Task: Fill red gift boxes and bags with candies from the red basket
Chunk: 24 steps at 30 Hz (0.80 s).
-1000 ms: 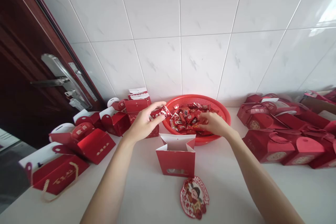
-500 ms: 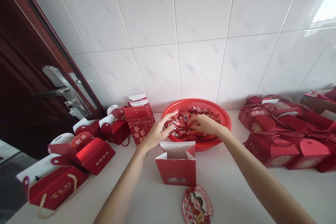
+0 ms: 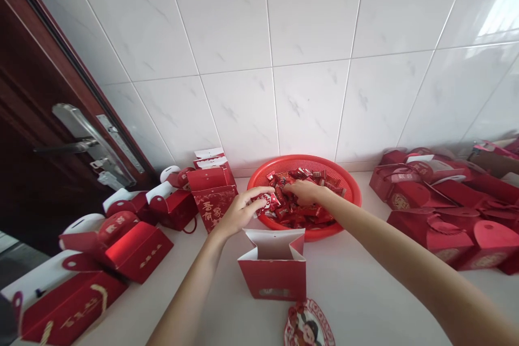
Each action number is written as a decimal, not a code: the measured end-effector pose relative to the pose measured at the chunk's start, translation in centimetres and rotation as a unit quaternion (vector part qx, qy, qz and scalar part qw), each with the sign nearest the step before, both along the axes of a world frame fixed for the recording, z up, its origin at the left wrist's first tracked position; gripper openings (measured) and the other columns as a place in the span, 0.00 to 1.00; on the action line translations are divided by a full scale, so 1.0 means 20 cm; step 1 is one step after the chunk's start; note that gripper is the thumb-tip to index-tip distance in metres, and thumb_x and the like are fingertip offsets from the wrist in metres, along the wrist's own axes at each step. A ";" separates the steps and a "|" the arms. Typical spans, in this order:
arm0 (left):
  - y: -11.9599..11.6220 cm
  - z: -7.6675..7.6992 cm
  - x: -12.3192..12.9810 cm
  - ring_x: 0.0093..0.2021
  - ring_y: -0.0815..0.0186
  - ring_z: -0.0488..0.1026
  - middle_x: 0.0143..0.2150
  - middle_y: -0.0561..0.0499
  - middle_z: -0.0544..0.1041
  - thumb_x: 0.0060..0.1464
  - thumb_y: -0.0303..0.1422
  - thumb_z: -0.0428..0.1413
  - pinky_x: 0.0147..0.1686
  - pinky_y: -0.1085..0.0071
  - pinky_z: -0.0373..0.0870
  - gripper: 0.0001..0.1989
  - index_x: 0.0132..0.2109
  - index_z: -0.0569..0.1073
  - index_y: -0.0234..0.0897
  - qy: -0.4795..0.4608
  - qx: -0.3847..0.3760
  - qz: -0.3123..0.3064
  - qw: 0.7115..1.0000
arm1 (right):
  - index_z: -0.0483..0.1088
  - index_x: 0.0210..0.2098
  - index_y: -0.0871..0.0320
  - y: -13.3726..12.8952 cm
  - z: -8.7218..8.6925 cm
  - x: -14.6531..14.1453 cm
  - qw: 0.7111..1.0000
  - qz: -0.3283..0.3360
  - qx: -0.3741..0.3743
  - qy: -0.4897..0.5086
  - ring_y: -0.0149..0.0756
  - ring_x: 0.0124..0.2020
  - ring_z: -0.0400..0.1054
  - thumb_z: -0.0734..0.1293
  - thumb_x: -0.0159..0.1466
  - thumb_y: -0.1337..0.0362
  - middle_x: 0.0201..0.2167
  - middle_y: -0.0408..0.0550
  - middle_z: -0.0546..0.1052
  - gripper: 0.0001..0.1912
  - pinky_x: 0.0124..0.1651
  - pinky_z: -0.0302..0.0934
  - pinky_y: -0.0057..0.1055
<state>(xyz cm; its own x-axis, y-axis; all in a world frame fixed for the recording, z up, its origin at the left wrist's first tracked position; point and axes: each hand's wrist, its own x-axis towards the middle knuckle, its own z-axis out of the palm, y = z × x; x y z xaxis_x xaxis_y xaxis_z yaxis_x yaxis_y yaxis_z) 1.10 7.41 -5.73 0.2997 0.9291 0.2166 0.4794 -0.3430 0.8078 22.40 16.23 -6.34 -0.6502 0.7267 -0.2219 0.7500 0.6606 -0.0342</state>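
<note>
My left hand [image 3: 240,211] is closed around red-and-white wrapped candy [image 3: 265,203] at the left rim of a red plastic basket [image 3: 352,200]. Over the middle of the basket, my right hand [image 3: 304,191] has its fingers bent down among the red wrapped candies [image 3: 302,220]. Its fingertips are partly hidden, so what they grip is unclear. In front of the basket stands a red paper box [image 3: 273,275] with its top open and white inside. Next to its base lies a round card [image 3: 308,327] with a cartoon figure, cut off by the frame's lower edge.
Red gift boxes [image 3: 140,251] line the left side, one with a rope handle. A taller red box [image 3: 213,200] stands left of the basket. Many more red boxes [image 3: 430,235] crowd the right. White tiles rise behind; a dark door [image 3: 32,119] is at left.
My right hand has shifted slightly left within the basket. The left hand keeps its candy, now slightly lower, and the view has tilted a little.
</note>
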 end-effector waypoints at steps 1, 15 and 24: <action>0.00 0.00 0.00 0.61 0.54 0.72 0.59 0.48 0.77 0.59 0.39 0.53 0.61 0.61 0.67 0.19 0.54 0.79 0.42 -0.005 -0.006 0.001 1.000 | 0.70 0.58 0.55 0.00 -0.01 0.00 1.000 0.007 0.003 -0.001 0.50 0.53 0.72 0.66 0.58 0.76 0.52 0.57 0.78 0.29 0.46 0.63 0.33; 0.02 -0.02 -0.02 0.63 0.54 0.69 0.60 0.48 0.77 0.58 0.40 0.54 0.63 0.60 0.65 0.20 0.54 0.78 0.42 -0.030 -0.012 0.018 0.999 | 0.79 0.32 0.60 0.05 -0.10 -0.02 0.996 -0.015 -0.040 0.078 0.50 0.45 0.75 0.72 0.51 0.72 0.39 0.56 0.81 0.08 0.46 0.64 0.35; 0.01 -0.02 -0.01 0.63 0.54 0.69 0.59 0.49 0.78 0.56 0.37 0.54 0.63 0.60 0.63 0.19 0.52 0.80 0.42 -0.060 -0.014 0.011 0.998 | 0.75 0.33 0.61 0.04 0.02 0.12 0.884 -0.087 -0.113 0.444 0.36 0.31 0.73 0.62 0.61 0.66 0.27 0.46 0.78 0.10 0.39 0.69 0.31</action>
<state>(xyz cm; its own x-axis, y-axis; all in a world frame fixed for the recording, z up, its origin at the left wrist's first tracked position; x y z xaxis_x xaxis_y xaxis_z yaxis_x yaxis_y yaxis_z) 0.99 7.59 -6.06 0.2522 0.9414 0.2238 0.3866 -0.3101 0.8686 24.74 17.00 -6.04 -0.5239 0.8350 0.1680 0.4497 0.4387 -0.7780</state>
